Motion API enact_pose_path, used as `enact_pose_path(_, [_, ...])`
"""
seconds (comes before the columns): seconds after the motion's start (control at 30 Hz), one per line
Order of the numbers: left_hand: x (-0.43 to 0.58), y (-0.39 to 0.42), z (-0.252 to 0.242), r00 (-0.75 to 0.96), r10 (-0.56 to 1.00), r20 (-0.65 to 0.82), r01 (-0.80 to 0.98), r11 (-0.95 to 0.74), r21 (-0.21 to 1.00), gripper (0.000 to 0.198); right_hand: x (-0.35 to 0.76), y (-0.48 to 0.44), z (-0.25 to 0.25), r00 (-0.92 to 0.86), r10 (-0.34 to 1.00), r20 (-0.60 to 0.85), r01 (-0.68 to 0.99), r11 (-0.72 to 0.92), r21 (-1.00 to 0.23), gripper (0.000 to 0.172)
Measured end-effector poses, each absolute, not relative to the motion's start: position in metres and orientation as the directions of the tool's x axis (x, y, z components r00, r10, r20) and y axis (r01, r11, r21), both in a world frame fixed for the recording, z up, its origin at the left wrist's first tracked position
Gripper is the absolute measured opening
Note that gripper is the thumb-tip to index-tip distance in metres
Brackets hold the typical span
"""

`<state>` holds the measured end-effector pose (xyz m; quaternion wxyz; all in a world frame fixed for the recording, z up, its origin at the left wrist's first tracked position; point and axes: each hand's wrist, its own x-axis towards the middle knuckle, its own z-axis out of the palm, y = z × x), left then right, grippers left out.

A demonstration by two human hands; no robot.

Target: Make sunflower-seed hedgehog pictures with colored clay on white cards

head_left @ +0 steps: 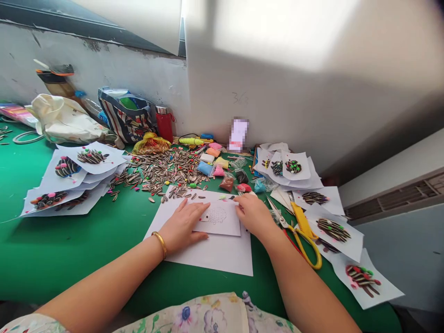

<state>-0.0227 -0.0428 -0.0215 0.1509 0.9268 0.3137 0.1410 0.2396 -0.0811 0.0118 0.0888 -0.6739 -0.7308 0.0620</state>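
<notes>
A small white card with a hedgehog drawing lies on a larger white sheet. The drawing has a dark eye and a pink dot at its snout. My left hand rests flat with fingers apart on the card's left side and the sheet. At the card's upper right, my right hand has its fingers bent together beside small dark, pink and green bits of clay; what its fingertips hold, if anything, is too small to tell. Striped sunflower seeds are heaped beyond the sheet.
Seed-decorated cards lie stacked at left and right. Yellow scissors and a yellow cutter lie by my right forearm. Clay packets, a red bottle, bags and a phone stand or lie further back.
</notes>
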Motion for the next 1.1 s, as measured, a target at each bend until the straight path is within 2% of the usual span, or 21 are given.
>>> enact_pose_path(0.13, [-0.024,-0.045,-0.018,0.757,0.617,0.213,0.527,-0.770,0.360,0.081,0.229,-0.083,0.009,-0.146,0.989,0.002,0.966,0.143,-0.217,0.028])
enact_pose_path(0.3, [-0.010,-0.027,0.009,0.711,0.663,0.235,0.570,-0.739,0.359,0.043,0.228,-0.082,0.007,-0.140,0.990,0.003,0.968,0.138,-0.212,0.026])
enact_pose_path(0.43, [0.030,0.010,0.027,0.695,0.686,0.214,0.636,-0.726,0.262,0.042,0.227,-0.082,0.006,-0.136,0.990,0.030,0.968,0.139,-0.210,0.027])
enact_pose_path(0.57, [0.075,0.038,0.022,0.565,0.811,0.152,0.793,-0.584,0.173,0.055,0.227,-0.082,0.006,-0.140,0.988,0.066,0.965,0.151,-0.212,0.027])
enact_pose_path(0.73, [0.095,0.053,0.007,0.482,0.868,0.116,0.831,-0.495,0.255,0.048,0.230,-0.080,0.002,-0.125,0.981,0.149,0.951,0.161,-0.263,0.024])
enact_pose_path(0.87, [0.085,0.051,0.014,0.445,0.887,0.119,0.828,-0.459,0.322,0.041,0.235,-0.079,0.003,-0.027,0.969,0.245,0.908,0.126,-0.400,0.021])
enact_pose_path(0.9, [0.081,0.047,0.018,0.444,0.885,0.144,0.815,-0.465,0.346,0.039,0.236,-0.079,0.005,0.020,0.968,0.250,0.885,0.100,-0.456,0.023])
enact_pose_path(0.97, [0.070,0.032,0.026,0.455,0.844,0.286,0.692,-0.536,0.483,0.030,0.236,-0.081,0.010,0.098,0.970,0.224,0.792,0.060,-0.607,0.034])
enact_pose_path(1.03, [0.059,0.013,0.031,0.490,0.777,0.396,0.543,-0.627,0.559,0.022,0.233,-0.083,0.013,0.063,0.981,0.182,0.590,0.111,-0.800,0.051])
enact_pose_path(1.1, [0.049,-0.007,0.032,0.526,0.738,0.422,0.446,-0.662,0.602,0.018,0.226,-0.087,0.013,-0.062,0.980,0.187,0.260,0.197,-0.945,0.066])
